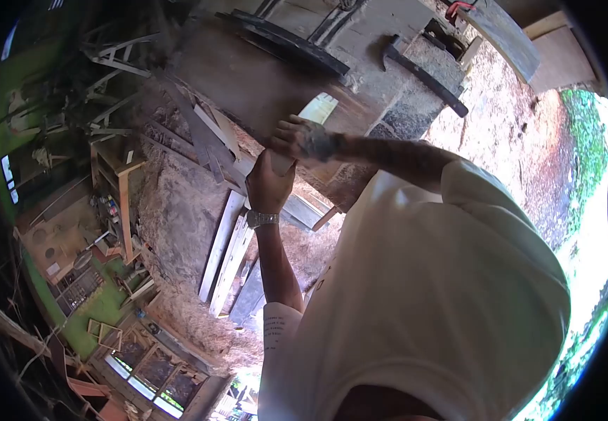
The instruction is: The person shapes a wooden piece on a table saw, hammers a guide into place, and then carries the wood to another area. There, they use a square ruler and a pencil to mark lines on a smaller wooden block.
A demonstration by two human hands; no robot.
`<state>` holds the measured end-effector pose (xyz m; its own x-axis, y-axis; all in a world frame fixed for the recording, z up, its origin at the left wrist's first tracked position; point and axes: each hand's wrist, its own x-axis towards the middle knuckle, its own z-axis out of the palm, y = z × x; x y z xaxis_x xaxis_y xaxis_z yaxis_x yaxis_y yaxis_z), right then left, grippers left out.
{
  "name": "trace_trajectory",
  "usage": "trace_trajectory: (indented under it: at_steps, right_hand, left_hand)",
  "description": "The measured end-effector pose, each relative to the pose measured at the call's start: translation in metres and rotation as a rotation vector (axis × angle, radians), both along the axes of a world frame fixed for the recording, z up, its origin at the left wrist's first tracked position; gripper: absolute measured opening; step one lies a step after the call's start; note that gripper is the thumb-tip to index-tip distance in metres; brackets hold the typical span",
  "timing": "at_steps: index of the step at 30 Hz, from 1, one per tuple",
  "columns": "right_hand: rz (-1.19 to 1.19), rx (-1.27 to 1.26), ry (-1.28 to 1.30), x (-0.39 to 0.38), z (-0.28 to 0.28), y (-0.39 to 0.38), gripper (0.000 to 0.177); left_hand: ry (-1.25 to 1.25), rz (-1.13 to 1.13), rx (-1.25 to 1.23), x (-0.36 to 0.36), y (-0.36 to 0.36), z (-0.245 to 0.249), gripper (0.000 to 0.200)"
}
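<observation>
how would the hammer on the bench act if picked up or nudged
The hammer would probably feel head-heavy, since its curved head looks like metal. The solid-looking handle suggests it stays stiff. Nudged, it would likely pivot rather than roll, as the head juts sideways.

Wood piece (320, 107) reads pale cream with yellowish streaks, bench top (361, 116) dull brown, hammer (427, 77) near-black, the small item (460, 7) at the top edge red. Shirt (430, 281) is off-white, with rows of small dark lettering on the left sleeve (279, 328); watch (262, 219) silver-grey. Planks: one pale whitish plank (232, 265), one blue-grey board (250, 293); dusty ground (177, 217) mottled grey-brown, foliage (585, 133) bright green, far floor patch (86, 319) yellow-green.
</observation>
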<state>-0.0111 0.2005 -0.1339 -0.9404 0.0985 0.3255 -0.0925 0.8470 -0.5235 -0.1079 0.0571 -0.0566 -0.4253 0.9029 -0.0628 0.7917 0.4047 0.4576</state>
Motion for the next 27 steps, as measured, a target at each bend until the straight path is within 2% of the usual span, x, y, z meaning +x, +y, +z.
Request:
trace_trajectory:
  at_steps: [3,5,7,10,11,13,16,19,22,27]
  right_hand:
    - [0.168,0.079,-0.027,-0.004,0.002,0.027,0.065]
    - [0.161,0.06,-0.053,-0.006,-0.005,0.038,0.069]
    - [0.098,-0.031,0.005,-0.006,-0.024,0.046,0.068]
    - [0.047,-0.123,0.13,-0.013,-0.038,0.061,0.068]
    - [0.059,-0.156,0.105,-0.019,-0.038,0.066,0.068]
    - [0.086,-0.214,0.058,-0.035,-0.034,0.081,0.067]
    - [0.104,-0.21,0.068,-0.053,-0.037,0.105,0.074]
    - [0.022,-0.126,-0.003,-0.067,-0.028,0.123,0.069]
    - [-0.091,-0.118,-0.035,-0.073,-0.025,0.116,0.073]
    - [-0.016,-0.174,0.009,-0.087,-0.042,0.129,0.074]
  left_hand:
    - [-0.026,0.021,-0.03,-0.014,-0.012,-0.002,0.063]
    - [-0.082,0.108,-0.061,-0.025,-0.035,-0.005,0.071]
    - [0.03,0.11,-0.175,-0.047,-0.081,-0.032,0.097]
    - [-0.083,0.36,-0.089,-0.061,-0.099,-0.061,0.099]
    - [-0.065,0.366,-0.088,-0.069,-0.094,-0.068,0.1]
    - [0.041,0.301,-0.028,-0.083,-0.082,-0.075,0.085]
    - [-0.014,0.382,-0.021,-0.091,-0.057,-0.079,0.082]
    - [-0.006,0.404,0.002,-0.106,-0.032,-0.083,0.08]
    - [0.032,0.403,-0.046,-0.128,-0.022,-0.085,0.084]
    - [0.026,0.402,-0.082,-0.135,-0.01,-0.079,0.084]
